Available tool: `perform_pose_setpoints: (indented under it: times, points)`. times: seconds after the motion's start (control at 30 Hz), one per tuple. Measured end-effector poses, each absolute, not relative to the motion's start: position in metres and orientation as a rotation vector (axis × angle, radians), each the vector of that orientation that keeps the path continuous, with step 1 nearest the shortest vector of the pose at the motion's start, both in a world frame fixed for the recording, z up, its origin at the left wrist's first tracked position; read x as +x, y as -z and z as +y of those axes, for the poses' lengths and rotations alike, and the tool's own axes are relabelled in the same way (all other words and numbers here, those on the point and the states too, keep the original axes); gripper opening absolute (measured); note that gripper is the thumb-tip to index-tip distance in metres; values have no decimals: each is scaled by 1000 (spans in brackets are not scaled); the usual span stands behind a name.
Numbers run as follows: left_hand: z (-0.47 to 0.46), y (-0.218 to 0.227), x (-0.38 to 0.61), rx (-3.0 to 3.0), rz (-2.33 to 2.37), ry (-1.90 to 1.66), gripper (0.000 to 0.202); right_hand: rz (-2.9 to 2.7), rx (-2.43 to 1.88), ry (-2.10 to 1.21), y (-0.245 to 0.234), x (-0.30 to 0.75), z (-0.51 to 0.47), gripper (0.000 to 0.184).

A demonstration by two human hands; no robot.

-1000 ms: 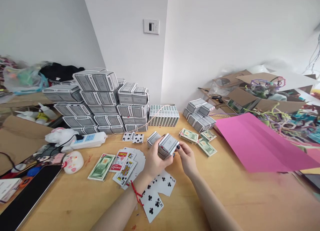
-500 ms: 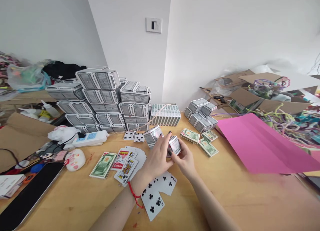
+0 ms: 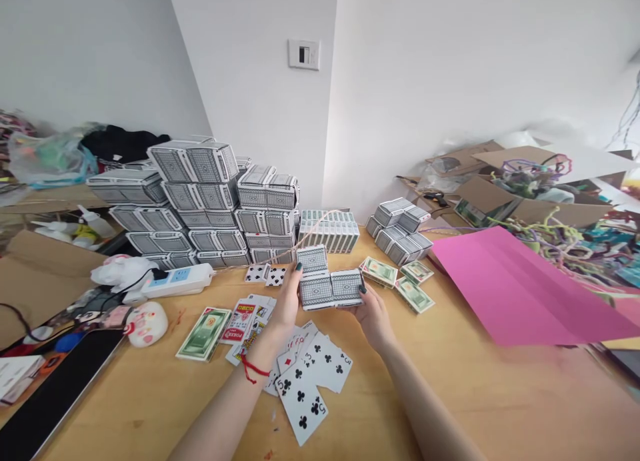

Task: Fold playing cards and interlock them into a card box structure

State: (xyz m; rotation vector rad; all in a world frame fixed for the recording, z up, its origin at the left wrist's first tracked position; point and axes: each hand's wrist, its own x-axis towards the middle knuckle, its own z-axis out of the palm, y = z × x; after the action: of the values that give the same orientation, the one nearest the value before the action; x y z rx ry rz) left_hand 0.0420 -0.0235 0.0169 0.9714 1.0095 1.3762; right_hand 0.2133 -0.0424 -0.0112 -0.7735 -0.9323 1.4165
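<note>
I hold a small block of joined card cubes (image 3: 327, 284), grey-patterned, just above the wooden table (image 3: 450, 394). My left hand (image 3: 286, 302) grips its left end and my right hand (image 3: 371, 314) grips its right end. One cube sits on top of two side by side. Loose playing cards (image 3: 307, 374) lie face up below my hands. A green card box (image 3: 203, 333) and a red-printed card (image 3: 240, 318) lie to the left.
A tall pile of card cubes (image 3: 200, 201) stands at the back left, a smaller pile (image 3: 400, 231) at the back right. Green card packs (image 3: 397, 278), a pink paper sheet (image 3: 520, 288), a power strip (image 3: 175, 280) and cardboard boxes (image 3: 500, 181) surround the work spot.
Both hands turned the cube and joined it to another; now a three-cube block sits between them, held a bit further from me. The cube on the table behind is gone.
</note>
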Motion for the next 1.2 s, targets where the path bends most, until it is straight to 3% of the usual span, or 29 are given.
perform_pose_setpoints:
  times: [0.23, 0.47, 1.2]
  points:
    - [-26, -16, 45, 1218, 1069, -1272, 51, -1134, -997, -1292, 10, 221, -45, 54]
    - [-26, -9, 48, 1412, 1121, -1240, 56, -1354, -1124, -1083, 15, 219, -44, 37]
    - [-27, -25, 39, 1348, 1258, -1440, 26, -1382, -1041, -1039, 15, 212, -49, 30]
